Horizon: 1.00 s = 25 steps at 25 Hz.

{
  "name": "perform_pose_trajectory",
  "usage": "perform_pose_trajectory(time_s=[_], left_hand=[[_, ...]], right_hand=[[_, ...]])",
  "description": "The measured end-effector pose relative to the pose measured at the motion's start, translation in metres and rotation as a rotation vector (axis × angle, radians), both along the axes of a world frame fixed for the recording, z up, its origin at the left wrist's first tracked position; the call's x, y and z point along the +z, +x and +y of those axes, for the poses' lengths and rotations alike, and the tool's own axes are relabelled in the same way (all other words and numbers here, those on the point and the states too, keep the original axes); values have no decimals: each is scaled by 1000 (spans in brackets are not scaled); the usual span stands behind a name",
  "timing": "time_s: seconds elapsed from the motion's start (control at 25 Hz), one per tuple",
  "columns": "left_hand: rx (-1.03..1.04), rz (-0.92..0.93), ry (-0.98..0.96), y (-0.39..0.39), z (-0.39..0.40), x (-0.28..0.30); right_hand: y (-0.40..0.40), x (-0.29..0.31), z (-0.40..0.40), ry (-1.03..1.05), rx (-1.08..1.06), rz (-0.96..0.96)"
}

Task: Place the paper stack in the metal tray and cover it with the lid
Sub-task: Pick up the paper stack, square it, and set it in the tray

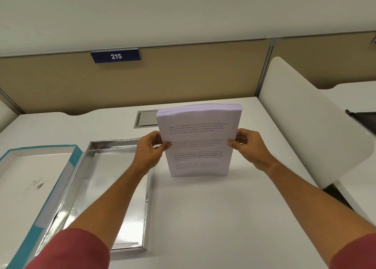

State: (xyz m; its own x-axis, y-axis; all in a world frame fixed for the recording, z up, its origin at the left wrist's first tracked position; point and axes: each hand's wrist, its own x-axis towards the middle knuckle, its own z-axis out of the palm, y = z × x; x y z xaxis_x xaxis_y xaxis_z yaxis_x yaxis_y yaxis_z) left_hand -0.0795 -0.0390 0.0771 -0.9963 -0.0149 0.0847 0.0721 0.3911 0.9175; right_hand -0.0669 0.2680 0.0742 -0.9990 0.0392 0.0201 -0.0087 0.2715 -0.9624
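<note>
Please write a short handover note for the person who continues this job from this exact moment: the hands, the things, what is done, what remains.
Left hand and right hand: each grips one side edge of the paper stack, held upright with its bottom edge on the desk.
Metal tray: empty, on the desk left of the stack.
Lid: teal-edged, lying inside-up, left of the tray.
Done: stack picked up and squared.
Left: lay the stack in the tray, then put the lid on.

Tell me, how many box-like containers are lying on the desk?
2: the metal tray lies left of the upright paper stack, and the teal-edged lid lies upturned further left, partly cut off by the frame.
</note>
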Motion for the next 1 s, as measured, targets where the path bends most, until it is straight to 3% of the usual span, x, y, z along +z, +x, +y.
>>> perform_pose_trajectory(time_s=[0.68, 0.84, 1.0], left_hand=[[-21, -57, 28, -6, -3, -8], [-25, -64, 137, -1, -8, 3], [-24, -60, 296, 4, -18, 26]], right_hand=[[-2, -20, 2, -106, -36, -26], [-4, -8, 1, -81, 5, -16], [-10, 21, -8, -193, 66, -29]])
